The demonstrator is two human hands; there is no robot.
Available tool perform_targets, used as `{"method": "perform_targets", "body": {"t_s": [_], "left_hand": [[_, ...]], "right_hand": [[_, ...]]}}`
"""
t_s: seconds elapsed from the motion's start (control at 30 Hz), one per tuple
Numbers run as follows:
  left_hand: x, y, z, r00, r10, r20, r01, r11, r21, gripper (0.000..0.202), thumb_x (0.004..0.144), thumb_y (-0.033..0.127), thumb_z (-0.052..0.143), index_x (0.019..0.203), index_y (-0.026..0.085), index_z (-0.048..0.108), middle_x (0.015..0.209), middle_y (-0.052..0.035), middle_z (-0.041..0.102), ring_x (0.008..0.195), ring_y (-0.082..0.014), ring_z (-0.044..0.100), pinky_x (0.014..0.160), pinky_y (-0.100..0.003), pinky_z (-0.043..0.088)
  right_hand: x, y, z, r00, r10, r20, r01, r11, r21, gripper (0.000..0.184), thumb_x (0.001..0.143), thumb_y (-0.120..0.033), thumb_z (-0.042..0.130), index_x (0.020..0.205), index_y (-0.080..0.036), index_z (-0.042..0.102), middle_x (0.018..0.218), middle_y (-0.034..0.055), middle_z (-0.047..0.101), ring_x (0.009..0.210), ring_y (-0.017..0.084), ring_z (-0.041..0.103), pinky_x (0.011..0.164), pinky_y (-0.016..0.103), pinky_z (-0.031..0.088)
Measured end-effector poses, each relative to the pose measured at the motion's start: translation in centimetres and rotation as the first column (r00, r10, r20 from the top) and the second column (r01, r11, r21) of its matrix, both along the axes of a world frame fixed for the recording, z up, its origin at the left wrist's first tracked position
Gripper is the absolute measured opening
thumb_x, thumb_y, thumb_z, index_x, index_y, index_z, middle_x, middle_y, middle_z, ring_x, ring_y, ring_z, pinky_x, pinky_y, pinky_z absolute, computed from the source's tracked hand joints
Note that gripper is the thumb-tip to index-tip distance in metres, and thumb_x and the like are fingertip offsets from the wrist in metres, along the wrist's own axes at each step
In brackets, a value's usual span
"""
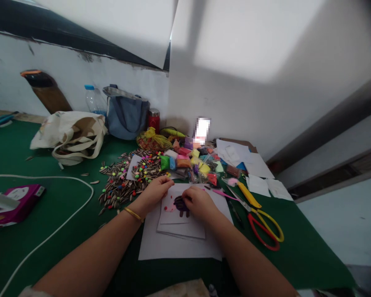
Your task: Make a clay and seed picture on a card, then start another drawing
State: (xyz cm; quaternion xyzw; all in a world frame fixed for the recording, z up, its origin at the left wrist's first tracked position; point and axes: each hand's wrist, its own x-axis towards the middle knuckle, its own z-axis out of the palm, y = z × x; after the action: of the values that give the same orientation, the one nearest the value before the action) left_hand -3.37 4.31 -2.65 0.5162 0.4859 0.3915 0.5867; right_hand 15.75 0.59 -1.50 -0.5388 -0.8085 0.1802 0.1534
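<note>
A small white card lies on a stack of white paper sheets on the green table. A dark purple clay shape with pink bits beside it sits on the card. My left hand rests on the card's upper left edge, fingers curled and pressing it down. My right hand is closed in a pinch, fingertips on the purple clay. A gold bangle circles my left wrist.
Sunflower seeds and coloured beads lie left of the card, clay packets behind. Scissors with yellow and red handles and a yellow cutter lie right. Bags, a bottle, a white cable and a pink box sit left.
</note>
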Motion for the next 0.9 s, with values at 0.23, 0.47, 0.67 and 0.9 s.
{"method": "perform_targets", "body": {"t_s": [0.23,0.47,0.67,0.9], "left_hand": [[0.0,0.0,0.1,0.998,0.031,0.054,-0.028,0.998,-0.056,0.024,0.073,0.036,0.069,0.07,0.018,0.054,0.053,0.0084,0.041,0.044,-0.005,0.033,0.04,-0.017,0.02],[0.0,-0.1,1.4,0.949,0.175,0.261,-0.092,0.949,-0.301,0.02,0.073,0.031,0.074,0.075,0.016,0.061,0.052,0.0066,0.047,0.042,-0.004,0.04,0.036,-0.012,0.021],[-0.3,-0.2,2.8,0.889,0.305,0.341,-0.139,0.891,-0.432,0.011,0.083,0.025,0.062,0.081,0.014,0.062,0.065,0.0015,0.056,0.053,-0.0071,0.057,0.041,-0.013,0.041],[0.5,-1.4,3.5,0.695,0.308,0.65,0.123,0.839,-0.529,0.027,0.094,0.024,0.045,0.083,0.011,0.065,0.085,-0.0112,0.069,0.085,-0.0182,0.069,0.079,-0.031,0.06]], "right_hand": [[-0.3,-0.1,0.7,1.0,0.0,0.004,0.0,0.997,-0.074,0.017,0.084,-0.014,0.056,0.079,-0.02,0.071,0.083,0.0018,0.064,0.068,0.011,0.056,0.064,0.021,0.038],[-0.1,-0.1,0.8,1.0,0.014,-0.004,-0.014,0.997,-0.08,0.019,0.087,-0.015,0.056,0.082,-0.02,0.073,0.086,0.0017,0.064,0.067,0.01,0.057,0.065,0.021,0.039],[0.6,-0.2,1.1,0.996,-0.009,-0.093,0.017,0.997,0.078,0.015,0.088,-0.019,0.058,0.092,-0.02,0.073,0.09,0.004,0.066,0.085,0.017,0.06,0.075,0.026,0.042],[-0.5,-0.9,0.7,0.957,0.09,-0.277,-0.011,0.961,0.277,0.019,0.091,-0.02,0.056,0.107,-0.02,0.068,0.094,0.0061,0.065,0.091,0.019,0.058,0.081,0.03,0.043]]}}
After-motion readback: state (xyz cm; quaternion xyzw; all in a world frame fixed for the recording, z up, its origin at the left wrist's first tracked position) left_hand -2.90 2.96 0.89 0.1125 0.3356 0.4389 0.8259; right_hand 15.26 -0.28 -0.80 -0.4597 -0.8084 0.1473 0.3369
